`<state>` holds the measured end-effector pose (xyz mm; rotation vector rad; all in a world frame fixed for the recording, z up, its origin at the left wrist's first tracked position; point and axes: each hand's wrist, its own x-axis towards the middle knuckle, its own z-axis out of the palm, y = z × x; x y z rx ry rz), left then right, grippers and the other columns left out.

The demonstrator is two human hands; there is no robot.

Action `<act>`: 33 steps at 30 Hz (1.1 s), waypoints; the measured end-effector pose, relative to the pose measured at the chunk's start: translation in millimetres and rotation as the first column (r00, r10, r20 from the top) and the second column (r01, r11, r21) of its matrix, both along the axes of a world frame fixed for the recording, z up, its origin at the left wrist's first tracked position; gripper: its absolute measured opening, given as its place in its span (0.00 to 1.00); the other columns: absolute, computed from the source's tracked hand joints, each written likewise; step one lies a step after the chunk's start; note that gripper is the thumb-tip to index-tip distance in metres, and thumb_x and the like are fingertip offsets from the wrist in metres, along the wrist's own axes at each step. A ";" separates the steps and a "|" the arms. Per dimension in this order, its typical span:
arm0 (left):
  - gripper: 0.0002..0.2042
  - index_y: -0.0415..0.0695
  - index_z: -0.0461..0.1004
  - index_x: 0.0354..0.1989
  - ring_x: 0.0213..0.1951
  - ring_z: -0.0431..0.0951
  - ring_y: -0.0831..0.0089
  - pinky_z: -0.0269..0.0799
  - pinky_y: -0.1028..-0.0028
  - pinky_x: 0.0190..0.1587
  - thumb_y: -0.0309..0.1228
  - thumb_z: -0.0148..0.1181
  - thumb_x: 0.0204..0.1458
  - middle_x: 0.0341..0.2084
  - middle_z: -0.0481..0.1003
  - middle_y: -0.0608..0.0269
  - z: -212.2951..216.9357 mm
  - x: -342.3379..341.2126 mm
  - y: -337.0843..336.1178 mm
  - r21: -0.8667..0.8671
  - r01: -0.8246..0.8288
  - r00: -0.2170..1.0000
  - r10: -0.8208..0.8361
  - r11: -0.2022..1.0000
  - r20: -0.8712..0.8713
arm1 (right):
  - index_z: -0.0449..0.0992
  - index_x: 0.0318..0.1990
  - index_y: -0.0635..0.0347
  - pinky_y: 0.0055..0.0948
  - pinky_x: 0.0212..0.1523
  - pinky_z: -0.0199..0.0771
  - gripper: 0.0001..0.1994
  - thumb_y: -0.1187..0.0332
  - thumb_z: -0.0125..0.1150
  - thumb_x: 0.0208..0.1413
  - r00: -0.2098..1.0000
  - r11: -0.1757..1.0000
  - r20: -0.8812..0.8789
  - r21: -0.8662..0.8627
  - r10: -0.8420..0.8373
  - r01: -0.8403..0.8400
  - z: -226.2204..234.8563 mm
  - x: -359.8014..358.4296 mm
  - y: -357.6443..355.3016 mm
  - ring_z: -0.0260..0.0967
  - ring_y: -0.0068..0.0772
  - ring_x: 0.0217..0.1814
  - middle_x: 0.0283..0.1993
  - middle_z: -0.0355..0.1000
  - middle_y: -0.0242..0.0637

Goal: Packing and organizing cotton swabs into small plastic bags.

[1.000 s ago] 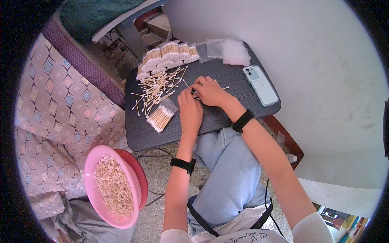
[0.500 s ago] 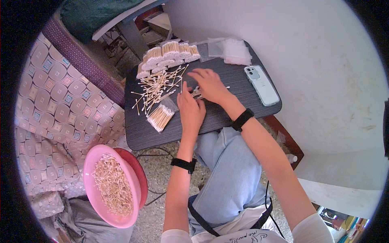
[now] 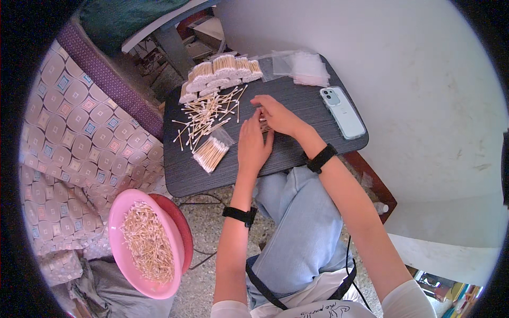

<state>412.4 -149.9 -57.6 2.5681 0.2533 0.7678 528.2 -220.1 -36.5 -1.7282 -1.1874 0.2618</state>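
Observation:
My left hand and my right hand meet over the dark table, fingers curled in around a small bunch of cotton swabs. Only a short stretch of the bunch shows between them; my fingers hide the rest. Just left of my left hand lies a clear bag packed with cotton swabs. Beyond it, loose cotton swabs are scattered in a heap. Filled bags of cotton swabs are stacked at the table's far edge.
Flat clear bags lie at the far right of the black table. A white phone rests near the right edge, close to the wall. Down at the left, a pink basin holds many swabs beside a patterned cloth.
My hands have drawn closer together over the bunch. The fingers of my right hand have shifted slightly right and closed in, and my left fingertips have moved right toward them.

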 end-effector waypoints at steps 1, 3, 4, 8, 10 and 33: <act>0.27 0.33 0.57 0.56 0.51 0.67 0.53 0.61 0.61 0.55 0.31 0.55 0.49 0.47 0.67 0.47 4.6 -1.0 -2.6 -0.174 0.011 1.000 -0.007 0.985 0.025 | 0.66 0.50 0.66 0.33 0.57 0.62 0.18 0.80 0.48 0.48 1.000 1.000 0.003 -0.001 -0.002 0.002 0.5 1.7 -1.7 0.59 0.49 0.58 0.55 0.61 0.53; 0.28 0.34 0.56 0.57 0.50 0.67 0.52 0.62 0.61 0.53 0.32 0.57 0.49 0.46 0.67 0.47 8.8 1.0 -4.7 -0.344 0.030 0.999 -0.013 0.939 0.053 | 0.67 0.50 0.63 0.37 0.52 0.66 0.19 0.80 0.50 0.47 0.978 0.993 0.172 0.017 -0.120 0.119 1.5 6.7 -7.3 0.63 0.51 0.53 0.51 0.64 0.51; 0.28 0.35 0.57 0.57 0.50 0.67 0.52 0.63 0.62 0.52 0.32 0.57 0.49 0.45 0.67 0.47 8.4 -0.6 -0.5 -0.313 0.051 0.995 -0.020 0.949 0.100 | 0.67 0.50 0.63 0.37 0.52 0.66 0.19 0.80 0.50 0.47 0.979 0.993 0.170 0.017 -0.115 0.114 3.1 5.0 -7.7 0.63 0.51 0.53 0.51 0.64 0.51; 0.26 0.40 0.58 0.58 0.50 0.67 0.52 0.63 0.62 0.52 0.32 0.56 0.50 0.45 0.67 0.49 6.4 -1.0 0.8 -0.217 0.043 0.986 -0.007 0.975 0.167 | 0.73 0.43 0.60 0.41 0.48 0.68 0.13 0.72 0.51 0.49 0.888 0.896 0.368 -0.237 -0.275 0.376 0.9 8.9 -14.7 0.67 0.52 0.46 0.45 0.68 0.49; 0.24 0.39 0.60 0.56 0.50 0.67 0.53 0.62 0.61 0.53 0.31 0.55 0.50 0.45 0.68 0.50 1.2 1.5 2.8 -0.151 0.023 0.984 0.004 0.988 0.176 | 0.75 0.40 0.59 0.43 0.46 0.68 0.12 0.69 0.51 0.50 0.873 0.860 0.398 -0.300 -0.281 0.413 -2.3 11.4 -17.0 0.68 0.52 0.43 0.42 0.70 0.48; 0.10 0.38 0.69 0.42 0.46 0.67 0.53 0.64 0.63 0.49 0.22 0.50 0.50 0.40 0.66 0.49 -3.7 1.8 2.6 -0.174 0.025 0.991 -0.002 0.984 0.131 | 0.79 0.27 0.60 0.37 0.43 0.71 0.06 0.78 0.56 0.41 0.939 0.884 0.192 -0.326 -0.286 0.336 5.9 14.1 -26.8 0.73 0.45 0.38 0.30 0.74 0.48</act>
